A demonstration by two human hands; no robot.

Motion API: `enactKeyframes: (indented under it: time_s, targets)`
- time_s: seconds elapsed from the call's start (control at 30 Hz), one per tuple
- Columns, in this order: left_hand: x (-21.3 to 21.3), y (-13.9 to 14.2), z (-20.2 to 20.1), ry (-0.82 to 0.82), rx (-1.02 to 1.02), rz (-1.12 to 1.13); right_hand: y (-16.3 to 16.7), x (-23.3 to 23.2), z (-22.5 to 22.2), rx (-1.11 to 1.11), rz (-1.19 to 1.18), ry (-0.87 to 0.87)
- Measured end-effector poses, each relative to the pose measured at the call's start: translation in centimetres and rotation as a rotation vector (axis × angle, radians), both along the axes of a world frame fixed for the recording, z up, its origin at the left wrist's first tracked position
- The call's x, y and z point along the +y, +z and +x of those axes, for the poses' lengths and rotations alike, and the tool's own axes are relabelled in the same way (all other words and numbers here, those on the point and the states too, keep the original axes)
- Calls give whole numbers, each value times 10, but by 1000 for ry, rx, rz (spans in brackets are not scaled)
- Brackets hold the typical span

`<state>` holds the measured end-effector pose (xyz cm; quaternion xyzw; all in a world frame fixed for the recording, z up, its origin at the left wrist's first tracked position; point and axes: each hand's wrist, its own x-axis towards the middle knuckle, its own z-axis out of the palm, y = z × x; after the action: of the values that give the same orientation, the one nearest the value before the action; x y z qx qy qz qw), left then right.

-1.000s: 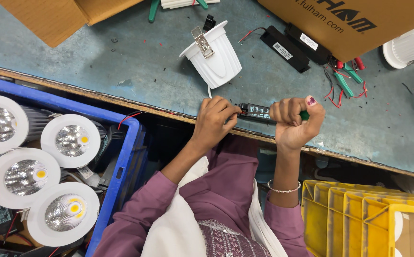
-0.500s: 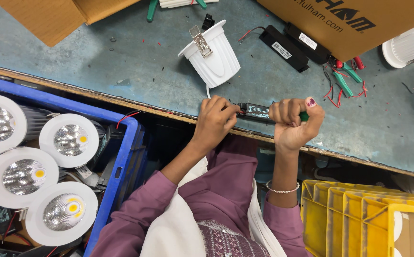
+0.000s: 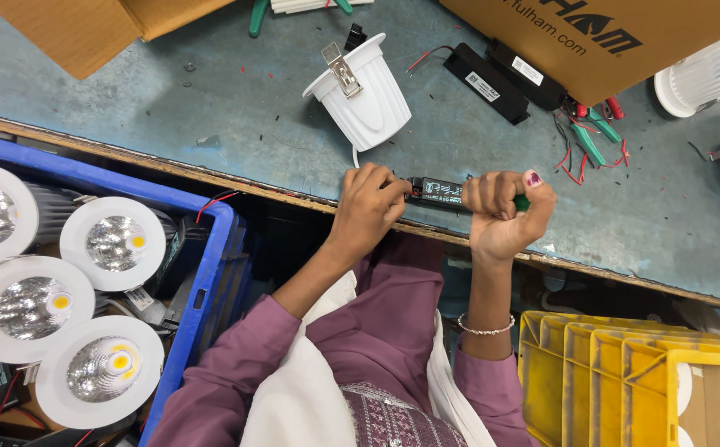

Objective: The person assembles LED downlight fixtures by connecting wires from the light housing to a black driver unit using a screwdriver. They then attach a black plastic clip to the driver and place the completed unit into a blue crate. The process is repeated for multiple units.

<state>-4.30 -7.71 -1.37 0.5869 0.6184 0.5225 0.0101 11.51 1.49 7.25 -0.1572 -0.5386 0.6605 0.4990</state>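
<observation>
Worn blue-grey table [image 3: 169, 108] across the top, scuffed and dusty, wooden edge strip along the near side. Blue plastic crate [image 3: 202, 273] down at the left, packed with round white downlights [image 3: 99, 372], shiny faceted reflectors, yellow chips at the centres. Brown cardboard box [image 3: 625, 41] upper right; stacked yellow bins [image 3: 625, 372] lower right. Mid-table, a white ribbed downlight housing [image 3: 364, 95] lying tilted, metal spring clip on top, thin white lead trailing toward the hands. Right at the table edge, the slim black driver module [image 3: 441, 191], stretched between both hands. Left hand [image 3: 368, 207] pinched closed around the module's left end, where the lead meets it. Right hand [image 3: 505, 215] fisted tight round a green-handled tool [image 3: 523, 203], tip hidden behind the fingers. Module likely light, rigid, smooth plastic; best held by the long sides, off the thin wires. Red wire offcuts [image 3: 571, 161] and small green cutters [image 3: 592, 141] just beyond.
</observation>
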Motion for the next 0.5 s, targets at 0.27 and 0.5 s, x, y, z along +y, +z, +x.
enactKeyframes:
  time_s: [0.27,0.5]
  targets:
    - [3,1,-26,-239,-49,-7,1,-2,-2,-3,35,-19]
    - [5,8,-25,-245,-48,-97,-1,-1,0,12,21,-20]
